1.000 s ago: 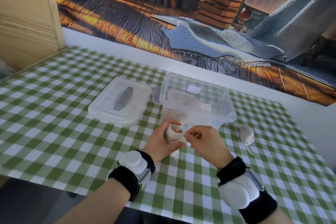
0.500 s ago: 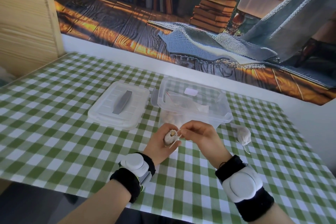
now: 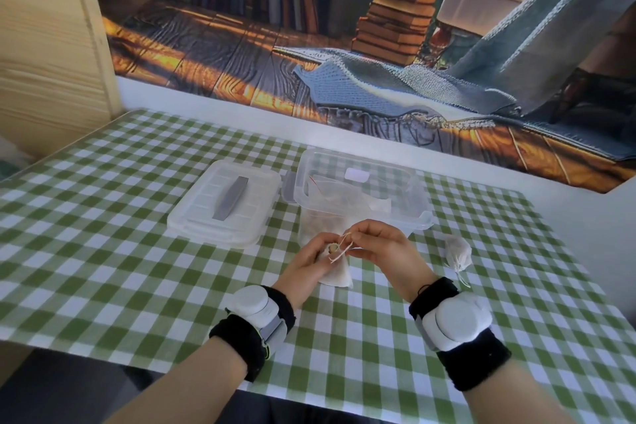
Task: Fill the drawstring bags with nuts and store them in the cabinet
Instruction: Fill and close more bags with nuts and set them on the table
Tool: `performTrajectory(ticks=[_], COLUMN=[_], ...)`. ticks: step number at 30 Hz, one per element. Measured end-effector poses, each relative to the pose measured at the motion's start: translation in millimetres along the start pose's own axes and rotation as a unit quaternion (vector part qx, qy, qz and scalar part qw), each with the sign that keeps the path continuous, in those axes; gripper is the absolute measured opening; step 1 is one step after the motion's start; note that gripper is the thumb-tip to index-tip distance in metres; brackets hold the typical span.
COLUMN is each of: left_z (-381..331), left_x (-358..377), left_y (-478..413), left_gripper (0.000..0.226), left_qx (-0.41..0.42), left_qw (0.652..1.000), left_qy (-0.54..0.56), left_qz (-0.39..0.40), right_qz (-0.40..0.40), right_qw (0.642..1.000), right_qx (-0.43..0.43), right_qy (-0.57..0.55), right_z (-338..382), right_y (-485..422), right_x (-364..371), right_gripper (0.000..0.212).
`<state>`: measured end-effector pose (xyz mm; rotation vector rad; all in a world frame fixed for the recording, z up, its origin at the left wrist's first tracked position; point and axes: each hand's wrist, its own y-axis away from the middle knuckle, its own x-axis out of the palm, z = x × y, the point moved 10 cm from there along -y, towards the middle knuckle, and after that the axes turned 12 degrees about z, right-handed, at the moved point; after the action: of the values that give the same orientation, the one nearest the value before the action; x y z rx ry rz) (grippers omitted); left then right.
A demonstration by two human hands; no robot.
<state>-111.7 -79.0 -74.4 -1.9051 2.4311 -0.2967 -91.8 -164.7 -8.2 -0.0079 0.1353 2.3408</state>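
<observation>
Bag [image 3: 336,274]: small off-white cloth pouch, bulging a bit. It's at the front middle of the desk [image 3: 103,234], between my hands, just in front of the clear tub [image 3: 361,182]. Its lower corner is on or just above the desk, can't tell which. The mouth faces up and is mostly gathered. Something tan shows in the opening, looks like a nut [image 3: 332,247]. A pale drawstring [image 3: 340,249] runs from the mouth in a loose loop toward the right.

Left grip [image 3: 304,263]: fingers curled round the bag's neck and upper body, holding it upright.

Right grip [image 3: 383,248]: closed in a pinch, thumb and forefinger on the drawstring just right of the mouth. The other fingers are curled, and I can't tell whether they touch the bag.

Second bag [image 3: 457,253]: same cloth, cinched, lying on the desk to the right, apart from both hands, string trailing toward me.

The tub is open, with hazy pale contents inside. Its lid [image 3: 223,203] lies flat just left of it.
</observation>
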Motion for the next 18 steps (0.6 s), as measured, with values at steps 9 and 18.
performTrajectory(ticks=[9,18], left_z=[-3.9,-5.2], left_x=[22.0,35.9], left_y=[-9.3,-11.3], left_gripper=[0.025,0.025], left_qx=[-0.054,-0.081], left_qw=[0.997,0.989], left_qy=[-0.053,-0.072], left_qz=[0.023,0.105], right_qz=[-0.003,-0.076], right_qw=[0.998,0.996], right_qx=[-0.028,-0.025], right_qy=[0.049,0.045], right_z=[13.5,5.6], right_y=[4.8,16.6], right_x=[12.1,-21.1], right_gripper=[0.009,0.013])
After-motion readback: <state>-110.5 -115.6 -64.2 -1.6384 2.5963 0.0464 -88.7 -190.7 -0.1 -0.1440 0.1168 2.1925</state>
